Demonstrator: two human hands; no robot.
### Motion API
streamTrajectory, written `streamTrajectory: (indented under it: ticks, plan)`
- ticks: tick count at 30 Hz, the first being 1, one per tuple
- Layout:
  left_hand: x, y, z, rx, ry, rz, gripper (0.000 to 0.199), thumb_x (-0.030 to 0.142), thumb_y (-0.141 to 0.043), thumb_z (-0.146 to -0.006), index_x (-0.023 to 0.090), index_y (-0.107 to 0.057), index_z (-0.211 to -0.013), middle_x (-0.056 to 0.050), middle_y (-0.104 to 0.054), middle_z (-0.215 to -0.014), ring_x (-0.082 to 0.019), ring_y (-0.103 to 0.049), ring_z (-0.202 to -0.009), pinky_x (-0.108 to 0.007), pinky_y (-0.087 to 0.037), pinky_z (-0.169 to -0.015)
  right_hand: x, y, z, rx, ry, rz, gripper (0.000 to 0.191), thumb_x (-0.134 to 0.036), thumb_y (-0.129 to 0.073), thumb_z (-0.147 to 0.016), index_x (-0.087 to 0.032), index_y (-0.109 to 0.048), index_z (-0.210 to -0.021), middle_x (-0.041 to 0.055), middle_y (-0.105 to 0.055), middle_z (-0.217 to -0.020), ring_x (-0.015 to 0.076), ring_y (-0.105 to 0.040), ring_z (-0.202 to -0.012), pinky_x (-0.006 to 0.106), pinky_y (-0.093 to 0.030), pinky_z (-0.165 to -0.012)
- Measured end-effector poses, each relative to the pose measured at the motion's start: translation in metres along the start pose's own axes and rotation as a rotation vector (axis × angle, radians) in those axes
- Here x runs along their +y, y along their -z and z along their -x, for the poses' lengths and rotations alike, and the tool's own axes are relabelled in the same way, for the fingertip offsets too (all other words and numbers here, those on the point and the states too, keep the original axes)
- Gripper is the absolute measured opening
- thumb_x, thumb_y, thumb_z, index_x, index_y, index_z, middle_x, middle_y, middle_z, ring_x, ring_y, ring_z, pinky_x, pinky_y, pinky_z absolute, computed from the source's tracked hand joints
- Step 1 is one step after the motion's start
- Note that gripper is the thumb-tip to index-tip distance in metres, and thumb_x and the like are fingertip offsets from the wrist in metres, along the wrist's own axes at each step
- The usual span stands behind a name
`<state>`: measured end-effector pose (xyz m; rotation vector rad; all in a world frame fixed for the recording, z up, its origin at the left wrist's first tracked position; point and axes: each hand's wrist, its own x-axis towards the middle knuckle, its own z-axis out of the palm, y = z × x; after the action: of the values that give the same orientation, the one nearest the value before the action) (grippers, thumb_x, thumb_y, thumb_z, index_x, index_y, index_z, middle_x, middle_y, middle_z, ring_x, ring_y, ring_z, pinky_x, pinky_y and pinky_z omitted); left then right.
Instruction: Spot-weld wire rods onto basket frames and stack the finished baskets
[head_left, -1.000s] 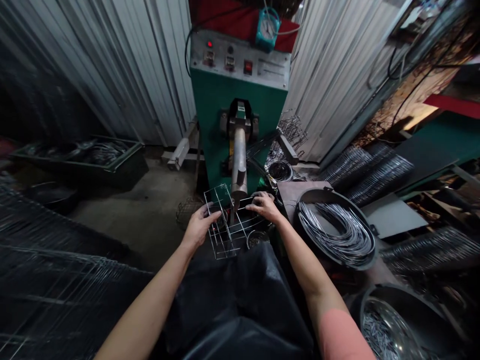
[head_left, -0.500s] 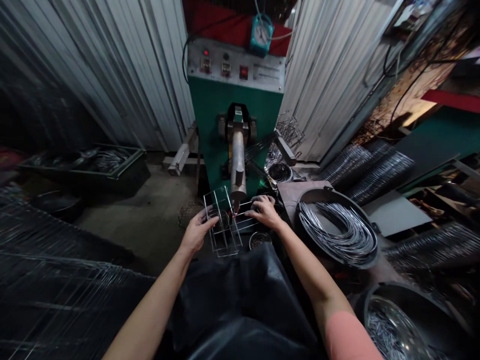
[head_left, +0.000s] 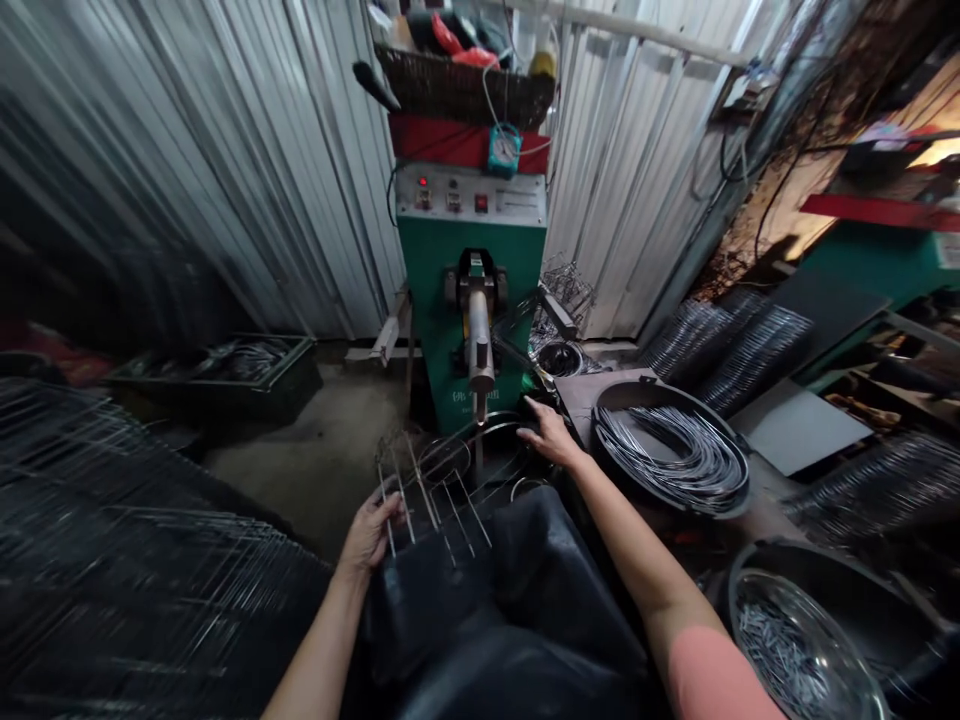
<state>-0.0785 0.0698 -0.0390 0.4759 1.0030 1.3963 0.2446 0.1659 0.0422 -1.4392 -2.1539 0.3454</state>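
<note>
Below the green spot-welding machine (head_left: pixel 429 300), a wire frame (head_left: pixel 429 497) is held low over the black apron (head_left: pixel 510 590). It lies tilted, its long rods running from just under the welding electrode (head_left: pixel 480 385) back toward the lap. The frame is on the left side of the work area and is reached by the left hand (head_left: pixel 367 533), which is clearly the nearer and is closed on the frame's left edge, with the rods passing beside the fingers. The hands are well apart. The right hand (head_left: pixel 551 437) is open, fingers spread, and is placed to the right of the frame, beside a dark round pan (head_left: pixel 499 450); whether it touches the pan's rim cannot be told. Farther right, a coil of steel wire (head_left: pixel 667 450) is laid in a black round tray (head_left: pixel 660 395), and a bowl of short wire pieces (head_left: pixel 795 650) is seen at lower right. A stack of similar wire frames (head_left: pixel 112 520) is piled at the left.
</note>
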Motion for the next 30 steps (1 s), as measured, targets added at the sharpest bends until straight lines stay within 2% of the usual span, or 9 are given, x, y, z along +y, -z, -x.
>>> streamTrajectory:
  ticks: [3, 5, 10, 14, 18, 21, 24, 27, 30]
  plan:
    - [-0.003, -0.005, 0.005, -0.031, -0.033, -0.04, 0.055, 0.022, -0.08, -0.052, 0.014, -0.062, -0.103, 0.005, -0.056, -0.056, -0.006, -0.052, -0.048, -0.018, -0.05, -0.054, 0.002, -0.015, 0.007, -0.104, -0.078, 0.054, 0.05, -0.03, -0.054, -0.084, -0.015, -0.042, -0.13, 0.0153, -0.051, -0.128, 0.0275, -0.045, -0.119, 0.047, -0.036, -0.097]
    - [-0.001, -0.004, 0.012, -0.073, -0.034, -0.048, 0.057, 0.022, -0.08, -0.053, 0.015, -0.062, -0.107, 0.006, -0.055, -0.056, -0.006, -0.052, -0.049, -0.021, -0.051, -0.06, 0.003, -0.016, 0.02, -0.077, -0.076, 0.038, 0.04, -0.028, -0.05, -0.086, -0.015, -0.049, -0.124, 0.0143, -0.056, -0.121, 0.0269, -0.05, -0.114, 0.046, -0.039, -0.095]
    - [0.005, 0.013, 0.031, -0.132, -0.029, 0.011, 0.058, 0.019, -0.078, -0.055, 0.022, -0.062, -0.111, 0.006, -0.054, -0.06, -0.009, -0.054, -0.055, -0.035, -0.052, -0.08, -0.008, 0.017, 0.068, 0.022, 0.16, -0.178, 0.032, -0.035, -0.054, -0.084, -0.023, -0.057, -0.113, 0.0113, -0.063, -0.108, 0.0275, -0.06, -0.101, 0.041, -0.049, -0.088]
    - [0.006, 0.016, 0.043, -0.181, -0.034, 0.244, 0.046, 0.023, -0.077, -0.057, 0.026, -0.066, -0.102, 0.006, -0.054, -0.061, -0.011, -0.055, -0.059, -0.049, -0.046, -0.092, -0.034, 0.057, 0.089, 0.182, 0.276, -0.268, 0.048, -0.044, -0.062, -0.077, -0.028, -0.052, -0.12, 0.0097, -0.064, -0.109, 0.029, -0.062, -0.096, 0.04, -0.053, -0.081]
    - [-0.007, 0.006, 0.048, -0.252, -0.04, 0.439, 0.037, 0.029, -0.07, -0.066, 0.03, -0.064, -0.103, 0.006, -0.05, -0.057, -0.013, -0.057, -0.063, -0.053, -0.037, -0.1, -0.069, 0.08, 0.087, 0.378, 0.469, -0.294, 0.043, -0.052, -0.044, -0.086, -0.025, -0.052, -0.117, 0.0091, -0.064, -0.103, 0.0255, -0.062, -0.093, 0.039, -0.052, -0.077]
    - [-0.016, 0.006, 0.044, -0.303, 0.029, 0.403, 0.038, 0.03, -0.062, -0.074, 0.028, -0.06, -0.112, 0.001, -0.061, -0.07, -0.02, -0.063, -0.085, -0.051, -0.033, -0.103, -0.1, 0.086, 0.08, 0.503, 0.565, -0.261, 0.033, -0.043, -0.037, -0.09, -0.022, -0.051, -0.111, 0.007, -0.064, -0.087, 0.0202, -0.061, -0.078, 0.033, -0.05, -0.066]
    - [-0.009, 0.015, 0.04, -0.206, 0.129, 0.301, 0.036, 0.033, -0.055, -0.08, 0.024, -0.058, -0.115, -0.009, -0.067, -0.099, -0.026, -0.053, -0.112, -0.053, -0.028, -0.104, -0.126, 0.091, 0.072, 0.551, 0.619, -0.129, 0.02, -0.034, -0.038, -0.09, -0.02, -0.052, -0.096, 0.0038, -0.058, -0.073, 0.016, -0.054, -0.063, 0.028, -0.045, -0.057]
    - [0.015, 0.025, 0.053, -0.093, -0.101, 0.558, 0.048, 0.051, -0.048, -0.081, 0.025, -0.053, -0.121, -0.012, -0.062, -0.117, -0.028, -0.047, -0.121, -0.058, -0.024, -0.103, -0.138, 0.091, 0.068, 0.492, 0.665, 0.052, 0.014, -0.028, -0.042, -0.089, -0.019, -0.052, -0.088, 0.0033, -0.057, -0.07, 0.0156, -0.053, -0.062, 0.028, -0.044, -0.057]
    - [0.049, 0.024, 0.085, -0.208, -0.356, 0.837, 0.066, 0.066, -0.041, -0.077, 0.023, -0.047, -0.127, -0.013, -0.057, -0.124, -0.027, -0.044, -0.123, -0.058, -0.023, -0.104, -0.134, 0.088, 0.068, 0.43, 0.693, 0.164, 0.011, -0.026, -0.046, -0.088, -0.018, -0.054, -0.088, 0.0037, -0.059, -0.071, 0.0155, -0.055, -0.063, 0.026, -0.044, -0.057]
